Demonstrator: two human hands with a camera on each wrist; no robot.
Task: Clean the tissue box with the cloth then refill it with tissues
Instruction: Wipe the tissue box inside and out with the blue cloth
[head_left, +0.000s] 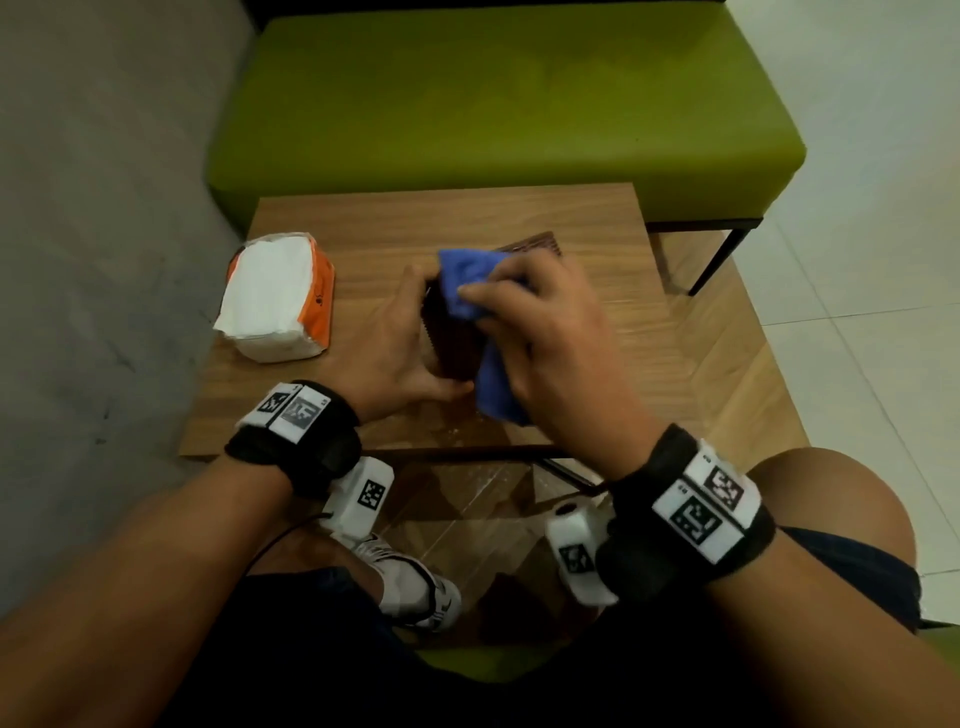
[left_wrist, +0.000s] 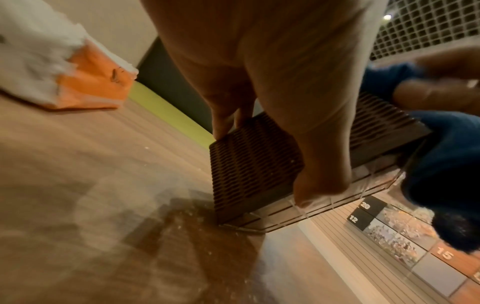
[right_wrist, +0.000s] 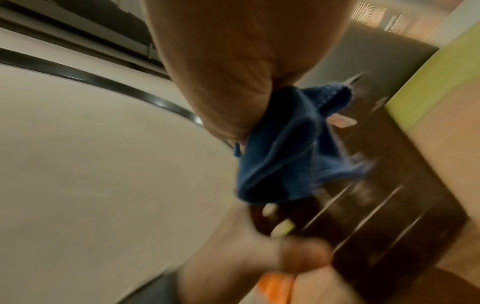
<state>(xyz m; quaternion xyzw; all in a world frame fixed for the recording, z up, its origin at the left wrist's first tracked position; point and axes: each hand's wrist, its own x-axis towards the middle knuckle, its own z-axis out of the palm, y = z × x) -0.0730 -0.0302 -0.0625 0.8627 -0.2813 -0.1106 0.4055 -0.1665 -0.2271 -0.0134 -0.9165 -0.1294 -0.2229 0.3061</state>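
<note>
Now mid-wipe. We see the tissue box (head_left: 457, 332), dark and ribbed, tipped up on one edge on the tabletop (head_left: 519, 218), near its front edge. Left hand (head_left: 395, 343) clamps it, fingers and thumb curled round opposite ends. Right hand (head_left: 545, 332) has its grip pinching the bunched blue cloth (head_left: 462, 283) against the upper face of the box. Tissues (head_left: 275, 296), in an opened orange-and-white pack, sit to the left, apart from the box.

Risks, as we judge them: the box rests on an edge, so a hard rub could twist it out of the left hand's hold or skid it toward the front edge. Loose cloth may snag on the ribbing. Crumbs on the tabletop could transfer back onto wiped faces.
</note>
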